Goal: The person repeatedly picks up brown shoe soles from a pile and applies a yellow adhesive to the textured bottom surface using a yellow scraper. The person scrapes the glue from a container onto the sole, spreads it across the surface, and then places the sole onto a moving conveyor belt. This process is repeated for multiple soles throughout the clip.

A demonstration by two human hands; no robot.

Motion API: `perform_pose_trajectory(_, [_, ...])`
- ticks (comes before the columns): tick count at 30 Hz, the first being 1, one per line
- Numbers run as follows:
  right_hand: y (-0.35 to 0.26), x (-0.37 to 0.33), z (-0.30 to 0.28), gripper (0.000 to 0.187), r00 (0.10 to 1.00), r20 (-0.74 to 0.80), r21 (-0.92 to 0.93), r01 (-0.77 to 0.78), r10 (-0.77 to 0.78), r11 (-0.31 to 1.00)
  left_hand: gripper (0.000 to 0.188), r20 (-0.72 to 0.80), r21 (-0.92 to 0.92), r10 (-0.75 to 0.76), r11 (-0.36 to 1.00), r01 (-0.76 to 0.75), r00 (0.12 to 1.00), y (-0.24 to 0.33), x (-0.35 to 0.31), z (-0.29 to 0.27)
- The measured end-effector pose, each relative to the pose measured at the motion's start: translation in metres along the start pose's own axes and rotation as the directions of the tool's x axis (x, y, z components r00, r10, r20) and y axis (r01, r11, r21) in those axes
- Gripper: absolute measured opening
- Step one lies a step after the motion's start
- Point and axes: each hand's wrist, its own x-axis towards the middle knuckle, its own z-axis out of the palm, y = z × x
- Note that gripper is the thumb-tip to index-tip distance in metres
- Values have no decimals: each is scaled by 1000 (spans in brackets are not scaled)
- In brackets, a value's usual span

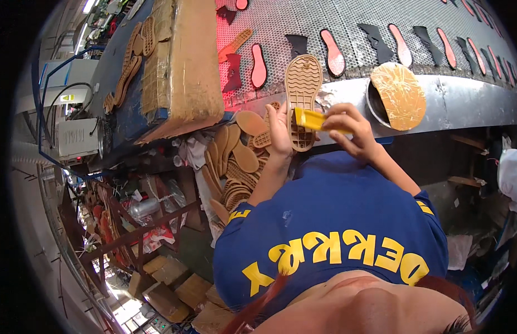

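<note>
A tan rubber shoe sole [303, 75] with a wavy tread stands toe-up in front of me, tread side showing. My left hand [279, 132] is at its left edge, closed on it with the thumb side up; the fingers behind the sole are hidden. In my right hand [352, 128] is a flat yellow tool [311, 119], gripped between thumb and fingers, its far end across the lower tread. I cannot make out the tool's working edge. More tan soles [244, 158] are heaped below my left forearm.
A mesh conveyor [347, 39] carries black cut pieces [374, 42] and pink-topped soles [332, 53]. On its metal ledge [459, 103], a yellowish lid-like piece [400, 96] partly covers a round container. A large cardboard box [194, 61] stands left, with other soles [130, 61] beyond it.
</note>
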Motion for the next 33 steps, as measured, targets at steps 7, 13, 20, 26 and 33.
perform_pose_trajectory(7, [20, 6, 12, 19, 994, -110, 9, -25, 26, 1000, 87, -150, 116, 9, 993, 9, 989, -3, -1, 14])
perform_pose_trajectory(13, [13, -5, 7, 21, 997, 40, -24, 61, -60, 998, 90, -240, 67, 22, 998, -6, 970, -11, 9, 10])
perform_pose_trajectory(20, [0, -9, -8, 20, 980, 187, 83, 49, -64, 995, 103, -159, 134, -82, 986, 104, 984, -2, 8, -5])
perform_pose_trajectory(26, [6, -7, -10, 18, 997, 73, 77, 28, -34, 997, 98, -195, 93, -135, 983, 155, 971, 5, 7, 16])
perform_pose_trajectory(33, [2, -8, -8, 16, 984, 164, 111, 47, -65, 993, 103, -230, 39, -128, 989, 141, 965, 0, 9, 10])
